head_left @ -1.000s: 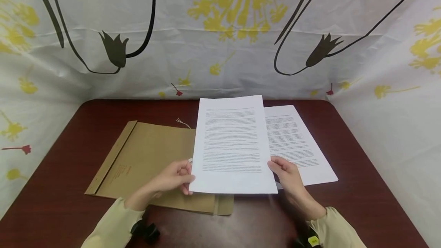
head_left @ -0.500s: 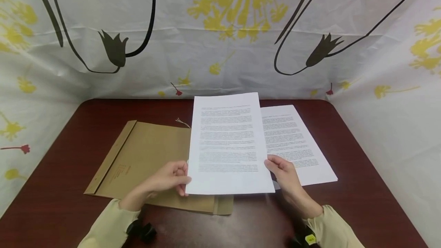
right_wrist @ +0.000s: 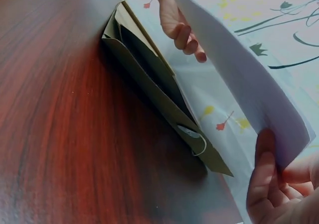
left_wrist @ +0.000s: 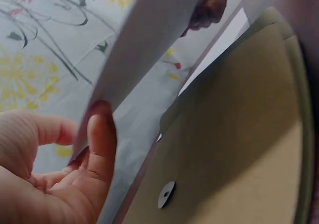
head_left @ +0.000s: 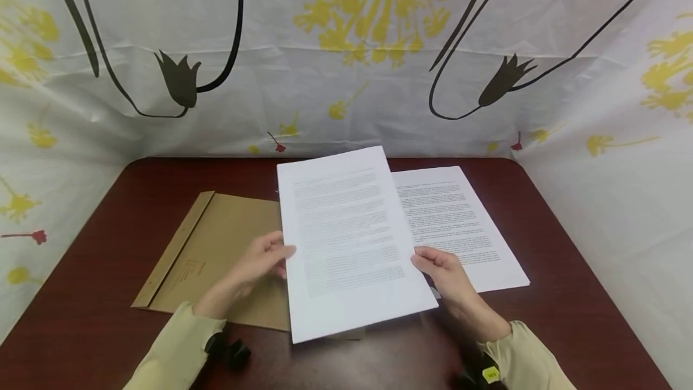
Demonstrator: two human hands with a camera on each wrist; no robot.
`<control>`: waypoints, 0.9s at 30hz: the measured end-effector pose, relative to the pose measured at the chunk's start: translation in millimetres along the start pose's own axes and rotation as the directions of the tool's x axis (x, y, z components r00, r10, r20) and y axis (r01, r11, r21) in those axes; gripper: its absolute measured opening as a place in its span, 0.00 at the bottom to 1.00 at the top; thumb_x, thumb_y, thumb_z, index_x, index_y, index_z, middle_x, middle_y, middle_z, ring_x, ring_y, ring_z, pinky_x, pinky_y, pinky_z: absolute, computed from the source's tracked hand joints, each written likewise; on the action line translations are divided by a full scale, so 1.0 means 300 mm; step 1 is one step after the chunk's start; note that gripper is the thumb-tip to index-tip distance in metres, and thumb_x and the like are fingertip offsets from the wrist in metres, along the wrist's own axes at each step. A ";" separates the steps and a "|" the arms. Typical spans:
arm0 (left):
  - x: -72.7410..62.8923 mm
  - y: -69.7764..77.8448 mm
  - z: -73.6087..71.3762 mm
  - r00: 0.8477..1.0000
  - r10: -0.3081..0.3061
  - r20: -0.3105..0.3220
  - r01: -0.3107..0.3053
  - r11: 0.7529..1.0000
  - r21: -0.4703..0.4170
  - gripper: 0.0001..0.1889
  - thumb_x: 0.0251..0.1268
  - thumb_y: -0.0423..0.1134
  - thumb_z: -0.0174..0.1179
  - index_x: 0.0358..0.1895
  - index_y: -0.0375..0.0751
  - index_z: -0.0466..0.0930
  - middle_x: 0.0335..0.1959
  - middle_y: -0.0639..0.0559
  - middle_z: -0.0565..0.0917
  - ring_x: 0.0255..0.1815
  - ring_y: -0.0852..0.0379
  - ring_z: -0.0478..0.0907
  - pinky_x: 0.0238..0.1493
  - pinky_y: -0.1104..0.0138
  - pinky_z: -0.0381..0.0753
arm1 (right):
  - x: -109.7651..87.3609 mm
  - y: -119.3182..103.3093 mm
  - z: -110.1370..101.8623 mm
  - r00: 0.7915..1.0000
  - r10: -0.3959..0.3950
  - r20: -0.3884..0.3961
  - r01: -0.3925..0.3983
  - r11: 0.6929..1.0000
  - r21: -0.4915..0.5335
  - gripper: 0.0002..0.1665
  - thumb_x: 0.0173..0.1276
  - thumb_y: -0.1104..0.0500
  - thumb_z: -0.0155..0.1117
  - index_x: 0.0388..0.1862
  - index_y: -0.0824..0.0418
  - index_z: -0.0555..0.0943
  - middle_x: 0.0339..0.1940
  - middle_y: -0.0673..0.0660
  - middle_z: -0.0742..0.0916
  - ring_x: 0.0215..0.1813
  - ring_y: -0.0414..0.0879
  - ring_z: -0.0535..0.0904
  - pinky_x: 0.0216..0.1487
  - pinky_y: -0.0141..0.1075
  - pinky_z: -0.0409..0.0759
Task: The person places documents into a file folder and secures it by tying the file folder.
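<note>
A thin stack of printed paper is held up above the table, tilted counterclockwise in the head view. My left hand pinches its left edge, thumb on the front and fingers behind, also plain in the left wrist view. At the lower right edge, my right hand pinches the same stack. Beneath and to the left lies a brown kraft document envelope, partly covered by the paper. The left wrist view shows a white button disc on it. In the right wrist view the mouth of the envelope gapes.
More printed sheets lie on the right half of the dark red table, partly hidden behind the held stack. A white patterned cloth hangs along the back and both sides. Black wrist camera mounts sit at the cuffs.
The held stack has shifted left and turned counterclockwise, its lower left corner now nearer the front edge. My left hand has moved up along its edge. Envelope and other sheets have stayed put.
</note>
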State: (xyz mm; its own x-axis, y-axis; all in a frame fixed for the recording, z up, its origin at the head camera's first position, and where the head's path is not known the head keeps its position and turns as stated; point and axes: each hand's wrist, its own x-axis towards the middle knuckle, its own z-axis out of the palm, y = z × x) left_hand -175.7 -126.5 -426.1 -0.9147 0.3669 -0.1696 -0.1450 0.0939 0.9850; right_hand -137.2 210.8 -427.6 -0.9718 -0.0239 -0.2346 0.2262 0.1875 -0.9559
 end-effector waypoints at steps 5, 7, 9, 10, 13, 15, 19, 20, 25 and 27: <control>0.039 0.001 -0.006 0.992 -0.028 -0.123 0.019 0.997 -0.071 0.19 0.69 0.32 0.47 0.58 0.23 0.67 0.36 0.44 0.83 0.24 0.60 0.77 0.25 0.70 0.75 | 0.003 -0.003 -0.012 0.997 -0.003 0.079 0.004 1.000 -0.014 0.19 0.71 0.62 0.52 0.53 0.75 0.74 0.38 0.60 0.86 0.33 0.47 0.82 0.31 0.38 0.81; 0.048 0.002 -0.005 0.988 -0.045 -0.147 0.031 0.995 -0.093 0.18 0.69 0.31 0.47 0.58 0.23 0.67 0.34 0.45 0.83 0.23 0.61 0.76 0.23 0.71 0.74 | 0.007 -0.004 -0.018 0.997 0.011 0.077 -0.011 1.000 -0.006 0.20 0.71 0.61 0.53 0.55 0.75 0.74 0.39 0.60 0.86 0.33 0.47 0.82 0.31 0.38 0.81; 0.052 0.003 -0.004 0.988 -0.052 -0.149 0.035 0.993 -0.112 0.19 0.69 0.30 0.47 0.58 0.23 0.66 0.33 0.47 0.83 0.22 0.61 0.76 0.23 0.71 0.74 | 0.011 -0.006 -0.023 0.997 0.028 0.068 -0.029 1.000 0.011 0.22 0.71 0.59 0.53 0.56 0.75 0.73 0.39 0.58 0.86 0.34 0.46 0.82 0.32 0.37 0.81; 0.053 0.003 -0.003 0.988 -0.053 -0.146 0.036 0.992 -0.120 0.19 0.69 0.30 0.47 0.59 0.22 0.66 0.33 0.47 0.83 0.22 0.61 0.76 0.23 0.71 0.74 | 0.014 -0.008 -0.024 0.997 0.037 0.062 -0.039 0.999 0.025 0.23 0.71 0.59 0.53 0.57 0.74 0.72 0.39 0.57 0.86 0.35 0.45 0.82 0.32 0.36 0.81; 0.053 0.003 -0.002 0.989 -0.047 -0.139 0.028 0.991 -0.134 0.19 0.68 0.29 0.47 0.59 0.21 0.65 0.34 0.46 0.84 0.23 0.60 0.77 0.24 0.71 0.75 | 0.020 -0.010 -0.028 0.997 0.063 0.046 -0.065 0.996 0.060 0.24 0.71 0.57 0.54 0.58 0.74 0.72 0.39 0.55 0.86 0.36 0.44 0.81 0.33 0.36 0.80; 0.052 0.004 -0.001 0.989 -0.050 -0.140 0.030 0.989 -0.143 0.19 0.68 0.29 0.47 0.60 0.22 0.65 0.35 0.46 0.84 0.24 0.60 0.77 0.24 0.71 0.75 | 0.022 -0.012 -0.029 0.996 0.083 0.041 -0.086 0.993 0.081 0.25 0.70 0.56 0.55 0.58 0.73 0.72 0.38 0.54 0.86 0.36 0.44 0.81 0.34 0.35 0.80; 0.052 0.008 0.001 0.984 -0.065 -0.165 0.039 0.987 -0.157 0.19 0.68 0.29 0.47 0.61 0.25 0.65 0.36 0.47 0.84 0.25 0.60 0.77 0.26 0.71 0.75 | 0.019 -0.015 -0.030 0.993 0.103 0.050 -0.108 0.987 0.118 0.26 0.70 0.56 0.56 0.57 0.74 0.71 0.36 0.53 0.85 0.35 0.43 0.81 0.35 0.35 0.79; 0.052 0.008 0.000 0.983 -0.065 -0.170 0.038 0.987 -0.159 0.20 0.68 0.28 0.47 0.61 0.25 0.64 0.35 0.48 0.83 0.25 0.60 0.77 0.26 0.71 0.75 | 0.017 -0.015 -0.030 0.993 0.101 0.055 -0.108 0.986 0.131 0.26 0.69 0.56 0.56 0.57 0.75 0.71 0.35 0.52 0.85 0.35 0.42 0.81 0.35 0.34 0.79; 0.051 0.005 0.004 0.975 -0.069 -0.210 0.030 0.982 -0.186 0.19 0.67 0.26 0.46 0.60 0.26 0.63 0.33 0.49 0.83 0.24 0.61 0.77 0.26 0.73 0.76 | 0.012 -0.004 -0.035 0.990 0.072 0.125 -0.102 0.961 0.255 0.13 0.69 0.60 0.55 0.47 0.70 0.74 0.28 0.51 0.86 0.29 0.39 0.81 0.32 0.29 0.78; 0.049 0.002 0.010 0.974 -0.069 -0.217 0.024 0.979 -0.202 0.19 0.66 0.25 0.46 0.60 0.25 0.63 0.33 0.48 0.83 0.23 0.61 0.77 0.26 0.73 0.77 | 0.012 0.004 -0.034 0.984 0.048 0.171 -0.102 0.941 0.323 0.05 0.70 0.62 0.54 0.39 0.63 0.75 0.27 0.51 0.86 0.28 0.39 0.82 0.32 0.28 0.79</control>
State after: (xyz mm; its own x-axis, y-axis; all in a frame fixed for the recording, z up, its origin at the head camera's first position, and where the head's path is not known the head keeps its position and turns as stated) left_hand -188.1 -118.4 -428.2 -0.9625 0.1501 -0.2261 -0.2405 -0.0859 0.9668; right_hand -141.1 220.9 -427.7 -0.9342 -0.1821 -0.3066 0.3331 -0.1383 -0.9327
